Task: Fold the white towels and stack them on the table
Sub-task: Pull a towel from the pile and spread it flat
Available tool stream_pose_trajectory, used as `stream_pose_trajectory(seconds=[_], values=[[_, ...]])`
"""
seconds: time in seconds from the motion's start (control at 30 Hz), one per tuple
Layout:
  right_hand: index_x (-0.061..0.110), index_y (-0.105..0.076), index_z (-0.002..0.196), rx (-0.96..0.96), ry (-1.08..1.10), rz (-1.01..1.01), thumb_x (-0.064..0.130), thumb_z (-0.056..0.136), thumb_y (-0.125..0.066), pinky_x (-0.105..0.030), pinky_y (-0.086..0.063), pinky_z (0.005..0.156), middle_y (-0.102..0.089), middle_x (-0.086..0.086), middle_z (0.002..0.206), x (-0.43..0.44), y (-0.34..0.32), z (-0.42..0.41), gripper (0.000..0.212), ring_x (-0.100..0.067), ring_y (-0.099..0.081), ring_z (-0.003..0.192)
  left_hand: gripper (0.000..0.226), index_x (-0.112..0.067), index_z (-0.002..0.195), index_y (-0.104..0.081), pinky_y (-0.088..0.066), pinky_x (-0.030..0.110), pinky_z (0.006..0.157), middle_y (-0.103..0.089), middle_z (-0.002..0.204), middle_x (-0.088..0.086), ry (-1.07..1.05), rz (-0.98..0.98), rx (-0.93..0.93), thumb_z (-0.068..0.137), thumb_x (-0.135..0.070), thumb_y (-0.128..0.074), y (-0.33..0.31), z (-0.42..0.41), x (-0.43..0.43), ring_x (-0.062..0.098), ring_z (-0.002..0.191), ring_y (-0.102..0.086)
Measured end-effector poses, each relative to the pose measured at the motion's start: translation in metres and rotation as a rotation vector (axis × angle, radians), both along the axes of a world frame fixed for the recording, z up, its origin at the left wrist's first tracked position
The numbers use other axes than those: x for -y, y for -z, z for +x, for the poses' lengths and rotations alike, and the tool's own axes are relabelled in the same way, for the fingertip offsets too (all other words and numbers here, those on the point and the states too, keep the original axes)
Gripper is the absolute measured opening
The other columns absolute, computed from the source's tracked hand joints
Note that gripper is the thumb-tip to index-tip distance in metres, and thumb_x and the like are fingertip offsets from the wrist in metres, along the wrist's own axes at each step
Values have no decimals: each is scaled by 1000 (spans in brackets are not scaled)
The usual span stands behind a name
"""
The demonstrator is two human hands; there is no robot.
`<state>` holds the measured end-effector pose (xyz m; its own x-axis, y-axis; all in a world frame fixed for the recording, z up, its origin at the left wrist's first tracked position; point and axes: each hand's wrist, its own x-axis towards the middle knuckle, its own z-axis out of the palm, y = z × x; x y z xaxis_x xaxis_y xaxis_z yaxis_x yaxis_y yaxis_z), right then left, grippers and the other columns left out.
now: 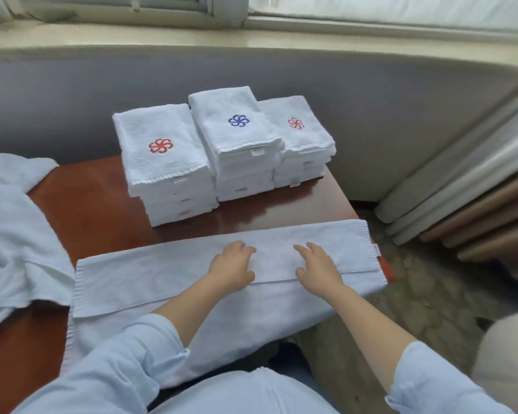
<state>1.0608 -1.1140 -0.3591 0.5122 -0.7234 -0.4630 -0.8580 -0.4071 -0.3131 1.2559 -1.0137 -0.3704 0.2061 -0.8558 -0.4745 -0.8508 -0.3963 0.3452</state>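
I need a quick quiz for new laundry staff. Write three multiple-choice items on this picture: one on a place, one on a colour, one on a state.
1. Where does the heap of unfolded towels lie?
A. over the table's left edge
B. on the windowsill
C. on the floor

2. What colour is the emblem on the middle stack?
A. red
B. blue
C. green

3. How do the left hand and right hand lie on the long towel?
A. clenched in fists
B. flat, fingers relaxed, pressing it
C. lifted clear of it

Answers:
1 A, the heap drapes over the table at the left.
2 B, only the left stack and right stack show red.
3 B, both hands rest on the folded flap.
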Motion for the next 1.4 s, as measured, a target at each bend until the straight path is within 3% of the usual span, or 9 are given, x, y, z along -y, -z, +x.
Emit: stream_pose_trajectory(seconds=[0.17,0.3,0.57,0.87,1.0,1.13,1.4], values=[[34,-12,156,-127,-19,-2,34,101,-43,-52,-8,121,3,-5,166,46,11,-36,63,-38,4,151,70,-32,155,-19,-20,48,119,-3,164,7,-68,97,37,95,-37,-53,6,-39,34,27,151,-1],[43,-4,155,-197,-116,105,43,101,-40,-62,-3,118,17,0,164,81,26,-54,65,-43,16,148,76,-40,156,-5,-8,59,118,16,164,2,-145,219,51,96,-49,-50,17,-58,52,31,150,17],[50,6,152,-221,-330,101,48,101,-38,-65,8,114,30,4,160,144,35,-36,68,-43,29,143,86,-47,153,8,-2,66,115,30,160,0,-278,242,80,92,-59,-52,29,-58,83,35,146,28],[51,13,150,-167,-422,76,50,99,-36,-65,22,109,38,4,156,190,53,-7,70,-41,40,138,91,-53,149,12,11,66,111,36,156,-5,-381,204,46,88,-63,-55,41,-33,112,33,142,35],[51,11,151,-144,-444,55,49,99,-36,-65,22,109,36,4,157,203,56,2,70,-41,40,138,90,-51,151,8,11,64,112,32,158,-5,-405,160,46,88,-63,-55,41,-27,118,32,144,32],[42,1,155,-72,-445,-48,45,101,-36,-61,15,114,23,0,163,193,55,-9,65,-41,29,144,81,-41,155,3,2,57,119,23,162,0,-397,120,139,94,-57,-48,38,-43,106,27,149,21],[31,-15,156,119,-514,-119,34,104,-35,-47,13,121,2,1,166,112,61,-113,56,-23,14,152,76,-32,155,12,7,50,121,29,160,2,-275,110,173,100,-57,-33,41,-139,33,22,148,25]])
